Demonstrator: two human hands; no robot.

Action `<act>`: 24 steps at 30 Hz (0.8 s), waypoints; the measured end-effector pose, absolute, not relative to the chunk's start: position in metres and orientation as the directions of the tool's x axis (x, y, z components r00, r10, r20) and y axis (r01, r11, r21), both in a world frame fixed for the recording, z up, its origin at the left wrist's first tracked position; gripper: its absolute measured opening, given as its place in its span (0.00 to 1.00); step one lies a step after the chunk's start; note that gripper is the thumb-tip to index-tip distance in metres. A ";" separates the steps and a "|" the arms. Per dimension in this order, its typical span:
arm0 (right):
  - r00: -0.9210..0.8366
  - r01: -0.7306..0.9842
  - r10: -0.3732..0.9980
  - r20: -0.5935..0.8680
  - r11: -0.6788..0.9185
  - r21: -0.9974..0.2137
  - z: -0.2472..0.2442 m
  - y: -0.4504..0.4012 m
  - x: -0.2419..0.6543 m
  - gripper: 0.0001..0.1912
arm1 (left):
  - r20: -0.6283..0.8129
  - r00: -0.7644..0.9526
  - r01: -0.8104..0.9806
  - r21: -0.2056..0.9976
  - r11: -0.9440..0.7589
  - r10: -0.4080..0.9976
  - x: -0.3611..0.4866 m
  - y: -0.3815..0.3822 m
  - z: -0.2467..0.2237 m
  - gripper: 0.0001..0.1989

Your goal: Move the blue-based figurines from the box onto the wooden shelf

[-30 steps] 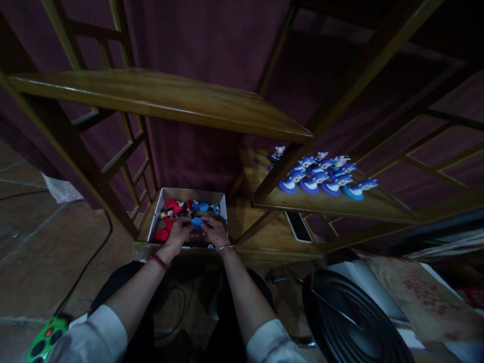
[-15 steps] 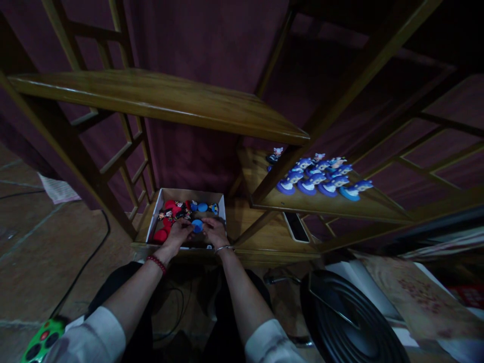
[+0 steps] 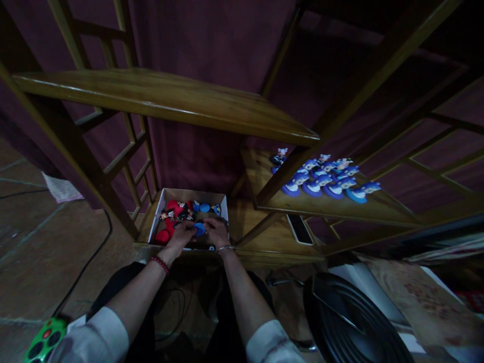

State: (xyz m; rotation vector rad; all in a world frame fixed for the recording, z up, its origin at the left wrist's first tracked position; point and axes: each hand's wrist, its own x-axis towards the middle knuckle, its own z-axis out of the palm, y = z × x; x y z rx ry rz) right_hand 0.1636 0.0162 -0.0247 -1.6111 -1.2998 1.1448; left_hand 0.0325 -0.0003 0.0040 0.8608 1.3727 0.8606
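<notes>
A shallow cardboard box (image 3: 155,220) with white sides stands on the low wooden shelf, holding red-based figurines (image 3: 176,212) on the left and blue-based ones (image 3: 204,207) at the back right. Over its front part, my left hand (image 3: 182,234) and my right hand (image 3: 217,232) hold a blue round base (image 3: 199,229) between their fingertips, the left on its left edge and the right on its right edge. Whatever is attached beneath the base is hidden. Both hands have their fingers closed in toward it.
Several purple-blue figurines (image 3: 320,184) stand in rows on the raised shelf at right. Below it lies a phone (image 3: 300,229). A thick wooden shelf (image 3: 166,98) spans above the box, with slanted posts around. A black round stool (image 3: 351,322) is at lower right, a green controller (image 3: 46,339) at lower left.
The blue base has tilted slightly between my hands, which stay over the box. The whole view has shifted a little, so everything appears slightly further right.
</notes>
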 end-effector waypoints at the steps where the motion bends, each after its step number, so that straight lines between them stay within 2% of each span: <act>1: 0.085 0.320 0.981 -0.177 -0.195 -0.927 -0.023 0.016 0.163 0.11 | -0.444 0.002 -0.005 0.896 0.444 0.896 0.033 0.000 0.003 0.08; 9: 0.108 0.510 0.984 -0.141 -0.177 -0.842 -0.014 0.018 0.161 0.09 | -0.433 0.000 0.107 0.896 0.431 0.901 0.033 0.002 -0.001 0.05; 15: 0.175 0.687 0.985 -0.010 -0.130 -0.715 -0.006 0.020 0.161 0.14 | -0.414 0.001 0.216 0.889 0.404 0.910 0.037 0.002 -0.003 0.12; 20: 0.193 0.706 0.975 0.109 -0.061 -0.706 -0.004 0.023 0.165 0.15 | -0.433 0.023 0.312 0.860 0.405 0.901 0.037 0.000 0.000 0.12; 24: 0.194 0.710 0.976 0.098 -0.071 -0.701 -0.004 0.024 0.165 0.16 | -0.448 0.046 0.532 0.768 0.358 0.893 0.037 0.000 0.004 0.12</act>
